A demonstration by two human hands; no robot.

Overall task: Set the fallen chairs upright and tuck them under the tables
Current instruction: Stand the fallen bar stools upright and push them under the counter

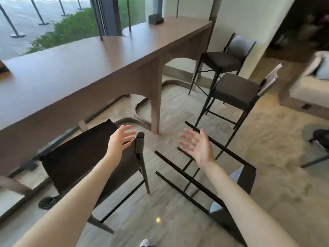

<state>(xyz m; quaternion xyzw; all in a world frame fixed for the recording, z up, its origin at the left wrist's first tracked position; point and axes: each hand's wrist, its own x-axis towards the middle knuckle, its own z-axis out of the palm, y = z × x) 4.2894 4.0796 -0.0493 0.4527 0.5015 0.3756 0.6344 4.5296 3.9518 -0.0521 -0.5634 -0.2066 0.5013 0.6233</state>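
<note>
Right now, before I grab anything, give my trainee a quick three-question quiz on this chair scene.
1. True or false: the stool below the right hand lies on its side with its legs pointing toward the counter.
2. How many stools stand upright beyond it? A) none B) two C) four
3. Fill in: both hands are ____, holding nothing; the left hand is near the backrest of the chair at the counter.

Key: 1 true; 2 B, the near one and the far one; 3 open.
</note>
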